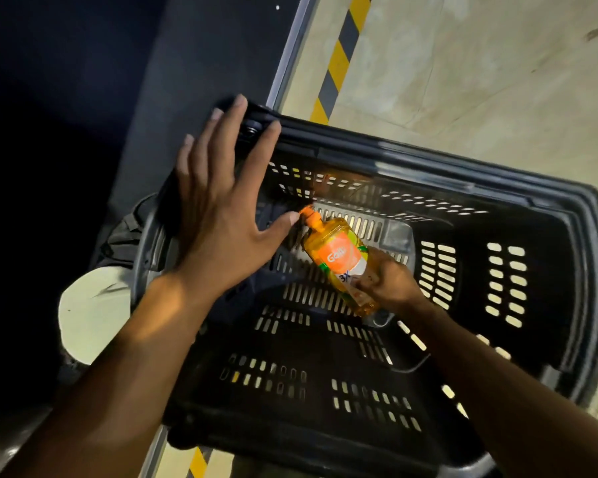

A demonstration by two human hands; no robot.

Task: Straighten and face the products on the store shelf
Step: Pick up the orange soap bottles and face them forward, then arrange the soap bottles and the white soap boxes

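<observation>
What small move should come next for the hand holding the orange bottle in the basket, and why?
Probably lift the orange bottle up out of the black basket. The right hand grips its lower end while it lies tilted low inside, and the left hand is spread open by the far rim, holding nothing.

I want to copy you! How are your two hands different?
The left hand is spread flat and holds nothing; the right hand curls round the orange bottle. The left hand is up by the rim of the basket; the right hand is down inside it. Both are bare.
</observation>
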